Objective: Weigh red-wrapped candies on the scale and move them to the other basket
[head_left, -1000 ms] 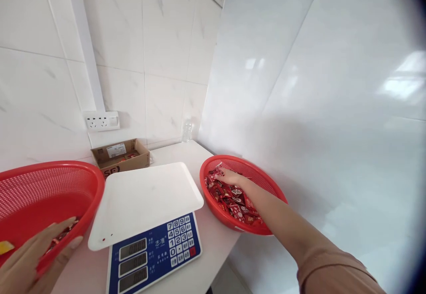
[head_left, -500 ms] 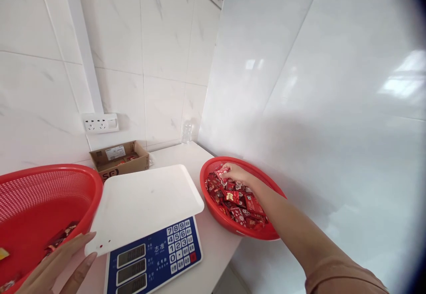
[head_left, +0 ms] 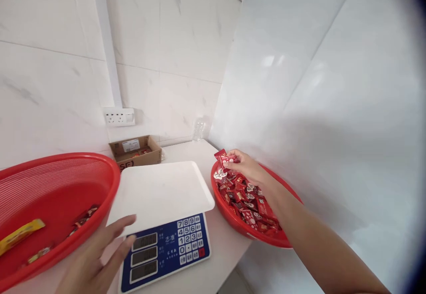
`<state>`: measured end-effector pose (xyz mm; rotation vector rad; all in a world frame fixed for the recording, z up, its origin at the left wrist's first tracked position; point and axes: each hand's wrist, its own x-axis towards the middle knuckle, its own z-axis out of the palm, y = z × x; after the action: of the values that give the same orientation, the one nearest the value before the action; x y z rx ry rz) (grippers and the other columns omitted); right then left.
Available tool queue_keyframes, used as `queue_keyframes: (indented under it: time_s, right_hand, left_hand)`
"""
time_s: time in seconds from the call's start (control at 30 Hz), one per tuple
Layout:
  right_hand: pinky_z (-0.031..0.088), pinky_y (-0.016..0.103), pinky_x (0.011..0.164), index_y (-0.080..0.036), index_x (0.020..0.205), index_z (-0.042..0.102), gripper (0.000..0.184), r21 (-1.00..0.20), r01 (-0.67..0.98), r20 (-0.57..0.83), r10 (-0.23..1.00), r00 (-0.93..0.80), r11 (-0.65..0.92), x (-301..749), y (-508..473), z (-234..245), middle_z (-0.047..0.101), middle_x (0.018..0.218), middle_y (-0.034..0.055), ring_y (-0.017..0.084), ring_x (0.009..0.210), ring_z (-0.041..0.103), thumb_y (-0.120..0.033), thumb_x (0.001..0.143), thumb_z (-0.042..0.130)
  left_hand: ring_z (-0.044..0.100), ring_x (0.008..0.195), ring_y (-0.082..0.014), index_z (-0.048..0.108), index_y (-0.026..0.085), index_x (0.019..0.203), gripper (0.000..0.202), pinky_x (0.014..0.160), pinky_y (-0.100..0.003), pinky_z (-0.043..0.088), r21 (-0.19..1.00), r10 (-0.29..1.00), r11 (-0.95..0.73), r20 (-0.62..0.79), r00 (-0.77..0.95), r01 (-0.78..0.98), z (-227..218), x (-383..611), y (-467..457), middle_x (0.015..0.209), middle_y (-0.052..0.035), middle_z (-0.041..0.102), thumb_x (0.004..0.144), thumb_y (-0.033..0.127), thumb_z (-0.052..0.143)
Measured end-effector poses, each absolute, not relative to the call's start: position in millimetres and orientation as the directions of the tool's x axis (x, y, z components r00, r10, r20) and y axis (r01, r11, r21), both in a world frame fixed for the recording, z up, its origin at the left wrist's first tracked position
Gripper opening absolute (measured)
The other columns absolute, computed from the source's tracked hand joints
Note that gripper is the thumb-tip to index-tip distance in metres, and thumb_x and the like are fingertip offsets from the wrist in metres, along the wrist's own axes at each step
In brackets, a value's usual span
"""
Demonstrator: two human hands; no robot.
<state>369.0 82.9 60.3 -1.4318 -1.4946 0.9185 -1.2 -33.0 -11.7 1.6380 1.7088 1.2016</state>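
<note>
My right hand (head_left: 245, 166) is lifted just over the right red basket (head_left: 253, 233) and pinches a few red wrapped candies (head_left: 225, 157). The basket below it is full of the same red candies (head_left: 248, 198). My left hand (head_left: 96, 256) hovers at the near left corner of the scale (head_left: 163, 223), fingers spread and holding nothing, between the left red basket (head_left: 53, 196) and the scale's blue keypad panel (head_left: 166, 252). The scale's white weighing tray (head_left: 163, 192) is bare. The left basket holds a few candies and a yellow packet (head_left: 20, 234).
An open cardboard box (head_left: 137, 151) sits at the back by the tiled wall, under a white socket strip (head_left: 119, 116). A clear plastic bottle (head_left: 199, 130) stands in the corner. A glossy white wall panel runs close along the right basket. The counter edge drops off at the near right.
My right hand closed on candies in the right basket and lifted them above it. My left hand came out of the left basket and moved right to the scale's front corner.
</note>
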Motion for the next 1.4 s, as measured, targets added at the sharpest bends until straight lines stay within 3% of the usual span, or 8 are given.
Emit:
queue_keyframes:
  time_s: [0.1, 0.17, 0.33, 0.47, 0.6, 0.8, 1.17, 1.4]
  right_hand:
    - [0.051, 0.032, 0.073, -0.022, 0.084, 0.052, 0.036, -0.991, 0.120, 0.040, 0.983, -0.179, 0.063, 319.3, 75.1, 60.0, 0.065, 0.079, -0.0035, 0.014, 0.072, 0.063, -0.034, 0.062, 0.078]
    - [0.051, 0.033, 0.076, -0.022, 0.082, 0.051, 0.039, -1.000, 0.004, -0.015, 0.959, -0.282, -0.014, 286.0, 69.0, 55.2, 0.065, 0.079, -0.0036, 0.013, 0.072, 0.063, -0.033, 0.059, 0.081]
    - [0.050, 0.034, 0.078, -0.021, 0.083, 0.051, 0.042, -0.988, -0.049, -0.107, 0.879, -0.464, -0.146, 227.7, 56.4, 40.8, 0.064, 0.079, -0.0036, 0.012, 0.073, 0.062, -0.034, 0.057, 0.082]
    - [0.049, 0.032, 0.076, -0.021, 0.083, 0.052, 0.039, -0.997, 0.043, -0.072, 0.901, -0.428, -0.060, 217.3, 61.7, 32.5, 0.062, 0.077, -0.0031, 0.012, 0.073, 0.060, -0.035, 0.059, 0.080]
    - [0.048, 0.031, 0.070, -0.021, 0.083, 0.050, 0.036, -0.978, 0.197, -0.132, 0.927, -0.352, -0.064, 225.2, 73.0, 23.6, 0.060, 0.076, -0.0026, 0.014, 0.072, 0.059, -0.033, 0.061, 0.076]
    - [0.040, 0.029, 0.065, -0.022, 0.080, 0.052, 0.020, -0.768, 0.611, -0.026, 0.944, -0.328, 0.191, 236.9, 73.0, 17.5, 0.058, 0.072, -0.0039, 0.015, 0.068, 0.053, -0.027, 0.067, 0.066]
    - [0.040, 0.028, 0.071, -0.024, 0.090, 0.057, 0.016, -0.664, 0.599, 0.060, 0.829, -0.555, 0.449, 224.7, 47.9, 17.1, 0.064, 0.090, -0.0007, 0.016, 0.080, 0.058, -0.019, 0.075, 0.059]
    - [0.042, 0.033, 0.072, -0.024, 0.086, 0.057, 0.008, -0.624, 0.689, 0.073, 0.905, -0.419, 0.369, 235.5, 68.7, 11.9, 0.066, 0.085, 0.0018, 0.020, 0.080, 0.059, -0.022, 0.078, 0.058]
  left_hand:
    - [0.061, 0.110, -0.0269, 0.058, 0.030, 0.115, 0.048, 0.091, -0.040, 0.052, 0.948, 0.999, -0.026, 0.018, 0.027, 0.318, -2.9, 24.0, -33.6, 0.120, -0.0056, 0.065, 0.074, 0.056, 0.056]
    - [0.056, 0.116, -0.0260, 0.050, 0.028, 0.123, 0.051, 0.094, -0.041, 0.049, 0.988, 0.996, -0.021, 0.006, 0.094, 0.151, 0.9, 41.8, -31.6, 0.125, -0.0097, 0.061, 0.078, 0.051, 0.056]
    - [0.063, 0.097, -0.0205, 0.037, 0.024, 0.134, 0.061, 0.085, -0.040, 0.054, 0.988, 0.982, 0.110, -0.092, 0.164, -0.107, 3.4, 61.5, -21.0, 0.109, -0.0086, 0.065, 0.081, 0.048, 0.057]
    - [0.064, 0.084, -0.0179, 0.037, 0.020, 0.133, 0.057, 0.081, -0.038, 0.054, 0.997, 0.996, 0.075, -0.075, 0.042, -0.008, 1.9, 49.0, -9.4, 0.099, -0.0068, 0.066, 0.084, 0.045, 0.050]
    - [0.058, 0.111, -0.0227, 0.032, 0.021, 0.139, 0.058, 0.096, -0.040, 0.045, 0.979, 0.999, 0.039, -0.032, -0.038, 0.198, -2.0, 37.2, 1.3, 0.128, -0.0117, 0.057, 0.085, 0.035, 0.049]
    - [0.031, 0.137, -0.0252, 0.034, 0.021, 0.140, 0.058, 0.111, -0.044, 0.026, 0.886, 0.998, -0.054, 0.056, 0.009, 0.461, -7.0, 39.3, 5.2, 0.149, -0.0103, 0.036, 0.085, 0.031, 0.049]
    - [0.029, 0.138, -0.0244, 0.039, 0.027, 0.134, 0.046, 0.107, -0.046, 0.034, 0.738, 0.988, -0.144, 0.143, 0.056, 0.659, 0.6, 37.2, -12.7, 0.144, -0.0052, 0.043, 0.088, 0.029, 0.041]
    - [0.029, 0.138, -0.0285, 0.037, 0.029, 0.136, 0.048, 0.106, -0.052, 0.034, 0.712, 0.996, -0.078, 0.093, 0.016, 0.698, 5.4, 20.4, -36.5, 0.147, -0.0074, 0.040, 0.090, 0.039, 0.039]
